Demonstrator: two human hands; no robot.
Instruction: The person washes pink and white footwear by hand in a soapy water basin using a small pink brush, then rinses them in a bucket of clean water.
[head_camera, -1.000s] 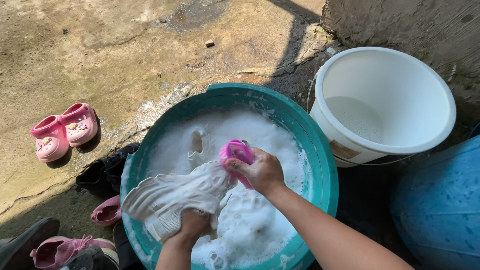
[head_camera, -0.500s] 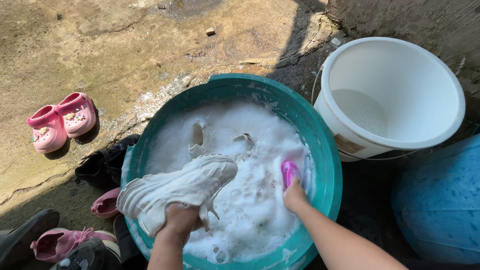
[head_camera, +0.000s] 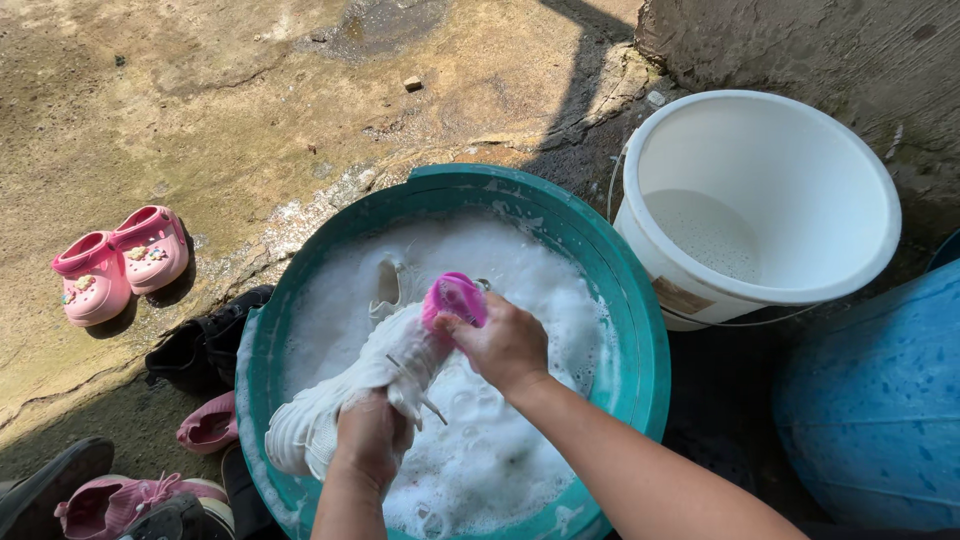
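My left hand (head_camera: 372, 437) grips a white sneaker (head_camera: 345, 400) by its middle and holds it tilted over the foam in a teal basin (head_camera: 620, 300). A pink scrub brush (head_camera: 455, 298) is in my right hand (head_camera: 500, 345), pressed against the sneaker's toe end. A second white shoe (head_camera: 385, 285) lies half sunk in the suds at the basin's far left side.
A white bucket (head_camera: 760, 200) with a little water stands right of the basin, a blue drum (head_camera: 880, 400) beyond it. Pink clogs (head_camera: 120, 262), a black shoe (head_camera: 205, 345) and more pink shoes (head_camera: 210, 425) lie on the concrete to the left. A rough wall rises at top right.
My right hand came back from dipping the brush in the suds at the basin's right side and set it on the sneaker's toe. The left hand turned the sneaker more upright.
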